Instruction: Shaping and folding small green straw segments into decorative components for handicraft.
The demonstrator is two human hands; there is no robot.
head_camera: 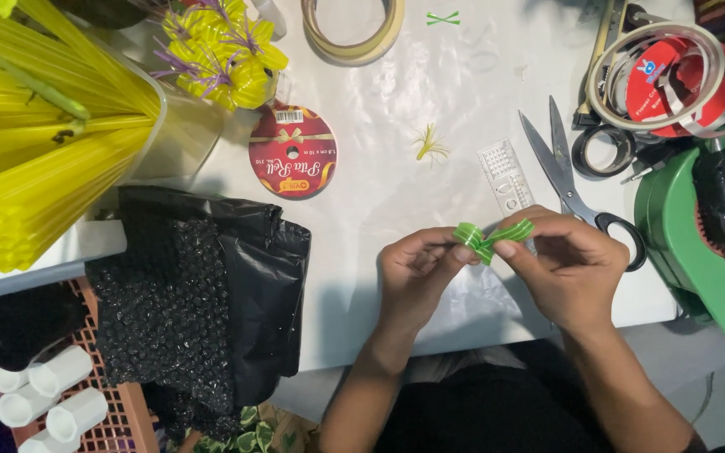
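Both of my hands meet above the white table's [396,143] front edge on a small green ribbon bow with pale stripes [490,238]. My left hand [417,273] pinches its left loop between thumb and fingers. My right hand [564,264] pinches the right loop and the middle. The bow is held just off the table surface.
Scissors [564,176] and a clear ruler [505,176] lie just beyond my hands. A green tape dispenser [698,243] and tape rolls [673,75] sit at the right. A red ribbon spool [293,151], yellow straws [35,143], yellow flowers [224,50] and black bubble wrap [203,294] are on the left.
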